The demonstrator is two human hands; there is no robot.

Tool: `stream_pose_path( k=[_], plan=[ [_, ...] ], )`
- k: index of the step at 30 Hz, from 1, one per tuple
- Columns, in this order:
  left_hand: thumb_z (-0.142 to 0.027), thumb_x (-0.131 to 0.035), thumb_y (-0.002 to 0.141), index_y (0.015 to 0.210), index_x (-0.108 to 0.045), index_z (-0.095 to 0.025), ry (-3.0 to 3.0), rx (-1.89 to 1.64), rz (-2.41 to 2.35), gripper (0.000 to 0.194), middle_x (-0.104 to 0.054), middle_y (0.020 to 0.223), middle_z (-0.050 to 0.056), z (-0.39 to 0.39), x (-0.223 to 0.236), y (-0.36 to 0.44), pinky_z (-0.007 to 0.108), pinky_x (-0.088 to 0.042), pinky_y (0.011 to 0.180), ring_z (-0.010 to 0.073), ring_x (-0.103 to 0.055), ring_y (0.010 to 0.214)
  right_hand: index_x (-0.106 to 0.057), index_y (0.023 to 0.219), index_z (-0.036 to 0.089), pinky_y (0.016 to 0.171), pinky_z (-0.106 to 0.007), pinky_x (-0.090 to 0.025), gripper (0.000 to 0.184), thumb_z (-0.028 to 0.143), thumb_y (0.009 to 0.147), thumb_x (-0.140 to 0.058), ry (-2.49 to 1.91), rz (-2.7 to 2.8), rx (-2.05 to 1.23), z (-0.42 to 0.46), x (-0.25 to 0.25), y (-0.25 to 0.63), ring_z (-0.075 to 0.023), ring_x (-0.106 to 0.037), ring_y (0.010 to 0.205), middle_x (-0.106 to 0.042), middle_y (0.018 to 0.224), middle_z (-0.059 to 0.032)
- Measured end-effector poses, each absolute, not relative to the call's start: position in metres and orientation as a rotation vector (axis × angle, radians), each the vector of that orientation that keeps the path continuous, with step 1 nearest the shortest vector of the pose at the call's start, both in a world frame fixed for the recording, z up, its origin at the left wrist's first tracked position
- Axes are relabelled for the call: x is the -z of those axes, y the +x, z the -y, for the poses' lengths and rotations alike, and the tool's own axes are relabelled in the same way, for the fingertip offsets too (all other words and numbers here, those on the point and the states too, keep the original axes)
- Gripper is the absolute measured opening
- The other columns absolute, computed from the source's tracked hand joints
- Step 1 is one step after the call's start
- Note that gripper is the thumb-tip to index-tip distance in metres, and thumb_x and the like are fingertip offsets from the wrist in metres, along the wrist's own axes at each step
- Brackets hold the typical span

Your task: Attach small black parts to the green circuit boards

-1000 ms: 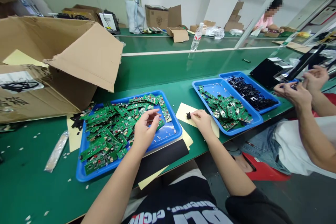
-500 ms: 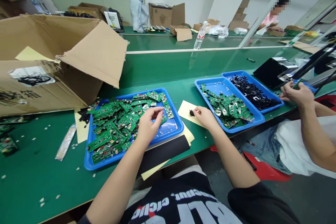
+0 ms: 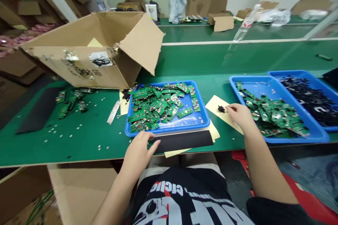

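Observation:
My left hand (image 3: 139, 149) rests at the table's front edge with its fingers stretched out. It touches the left end of a black sheet (image 3: 185, 140) just under the front rim of a blue tray (image 3: 169, 130). The tray holds several green circuit boards (image 3: 158, 105). My right hand (image 3: 239, 114) lies curled on a yellow paper (image 3: 215, 103), its fingertips pinched on a small black part (image 3: 221, 108).
A second blue tray (image 3: 264, 88) with green boards and a third tray (image 3: 303, 74) with black parts stand at the right. An open cardboard box (image 3: 105, 42) lies on its side at the back left. Loose boards (image 3: 71, 99) and another black sheet (image 3: 39, 110) lie farther left.
My left hand has drawn back from the boards in the tray to the table's front edge. My right hand stays at the black part. The view has swung left; the neighbouring person is out of sight.

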State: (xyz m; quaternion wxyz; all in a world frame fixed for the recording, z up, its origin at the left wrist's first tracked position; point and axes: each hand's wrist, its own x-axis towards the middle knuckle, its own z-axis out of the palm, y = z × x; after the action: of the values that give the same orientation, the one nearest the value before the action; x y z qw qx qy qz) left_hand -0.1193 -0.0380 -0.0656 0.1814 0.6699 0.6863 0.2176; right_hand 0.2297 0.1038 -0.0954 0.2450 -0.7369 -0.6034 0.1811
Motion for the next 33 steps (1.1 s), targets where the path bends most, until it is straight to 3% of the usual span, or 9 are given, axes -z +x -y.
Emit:
stream_pose_path(
  k=[6, 10, 12, 15, 17, 20, 23, 27, 33],
  plan=[
    [-0.04, -0.067, 0.075, 0.095, -0.061, -0.017, 1.6, -0.603, -2.177, 0.031, -0.059, 0.093, 0.008, 0.062, 0.093, -0.112, 0.039, -0.05, 0.078, 0.0266, -0.061, 0.088, -0.06, 0.07, 0.02, 0.062, -0.032, -0.044, 0.023, 0.042, 0.074, -0.056, -1.903, 1.581, -0.438, -0.069, 0.082, 0.19, -0.0194, -0.059, 0.063, -0.065, 0.068, -0.0064],
    [-0.035, -0.07, 0.071, 0.091, -0.06, -0.019, 1.506, -0.633, -2.221, 0.027, -0.058, 0.094, 0.008, 0.057, 0.09, -0.099, 0.044, -0.047, 0.085, 0.0302, -0.057, 0.096, -0.058, 0.068, 0.021, 0.059, -0.03, -0.049, 0.024, 0.038, 0.084, -0.053, -1.382, 1.883, -0.609, -0.03, 0.087, 0.136, -0.0164, -0.058, 0.058, -0.063, 0.065, -0.0036],
    [-0.03, -0.071, 0.069, 0.085, -0.059, -0.02, 1.397, -0.724, -2.175, 0.023, -0.057, 0.093, 0.007, 0.057, 0.087, -0.097, 0.046, -0.045, 0.087, 0.03, -0.055, 0.095, -0.061, 0.076, 0.02, 0.066, -0.033, -0.053, 0.02, 0.03, 0.088, -0.05, -0.959, 2.124, -0.645, -0.012, 0.096, 0.109, -0.0185, -0.062, 0.069, -0.066, 0.074, -0.0062],
    [-0.022, -0.071, 0.064, 0.078, -0.057, -0.021, 1.22, -0.889, -2.059, 0.02, -0.056, 0.088, 0.004, 0.057, 0.085, -0.097, 0.045, -0.041, 0.091, 0.0271, -0.053, 0.094, -0.065, 0.094, 0.02, 0.084, -0.038, -0.054, 0.017, 0.024, 0.089, -0.048, -0.766, 2.206, -0.674, 0.004, 0.111, 0.081, -0.0214, -0.064, 0.095, -0.069, 0.098, -0.0098],
    [-0.021, -0.069, 0.064, 0.079, -0.057, -0.021, 1.139, -0.931, -1.997, 0.019, -0.056, 0.085, 0.002, 0.058, 0.086, -0.098, 0.041, -0.043, 0.087, 0.022, -0.054, 0.084, -0.064, 0.102, 0.02, 0.088, -0.041, -0.054, 0.022, 0.021, 0.09, -0.046, -0.763, 2.214, -0.678, 0.007, 0.118, 0.071, -0.0225, -0.063, 0.101, -0.069, 0.104, -0.0109],
    [-0.025, -0.067, 0.066, 0.082, -0.054, -0.019, 1.002, -0.943, -1.871, 0.021, -0.058, 0.078, -0.001, 0.057, 0.09, -0.098, 0.031, -0.046, 0.067, 0.0115, -0.049, 0.058, -0.064, 0.107, 0.019, 0.086, -0.043, -0.054, 0.025, 0.019, 0.091, -0.044, -0.781, 2.227, -0.666, 0.008, 0.122, 0.065, -0.0236, -0.063, 0.098, -0.068, 0.103, -0.0117],
    [-0.034, -0.066, 0.067, 0.085, -0.051, -0.018, 0.844, -0.953, -1.708, 0.029, -0.056, 0.067, -0.004, 0.057, 0.092, -0.099, 0.022, -0.038, 0.047, 0.0054, -0.039, 0.042, -0.064, 0.106, 0.018, 0.084, -0.041, -0.055, 0.025, 0.019, 0.091, -0.045, -0.788, 2.25, -0.648, 0.007, 0.119, 0.061, -0.023, -0.062, 0.096, -0.068, 0.103, -0.0113],
    [-0.041, -0.068, 0.063, 0.089, -0.052, -0.016, 0.699, -0.987, -1.574, 0.04, -0.054, 0.062, -0.006, 0.059, 0.089, -0.098, 0.017, -0.026, 0.037, 0.0015, -0.032, 0.036, -0.065, 0.105, 0.017, 0.08, -0.039, -0.054, 0.026, 0.019, 0.092, -0.042, -0.833, 2.294, -0.605, 0.007, 0.118, 0.052, -0.023, -0.061, 0.089, -0.067, 0.097, -0.0119],
    [-0.037, -0.074, 0.058, 0.087, -0.054, -0.017, 0.63, -1.051, -1.524, 0.041, -0.055, 0.064, -0.005, 0.062, 0.087, -0.092, 0.014, -0.025, 0.036, 0.0017, -0.037, 0.04, -0.066, 0.096, 0.02, 0.069, -0.038, -0.051, 0.025, 0.014, 0.091, -0.042, -0.935, 2.359, -0.54, 0.005, 0.12, 0.041, -0.0246, -0.058, 0.08, -0.064, 0.086, -0.011]
  ],
)
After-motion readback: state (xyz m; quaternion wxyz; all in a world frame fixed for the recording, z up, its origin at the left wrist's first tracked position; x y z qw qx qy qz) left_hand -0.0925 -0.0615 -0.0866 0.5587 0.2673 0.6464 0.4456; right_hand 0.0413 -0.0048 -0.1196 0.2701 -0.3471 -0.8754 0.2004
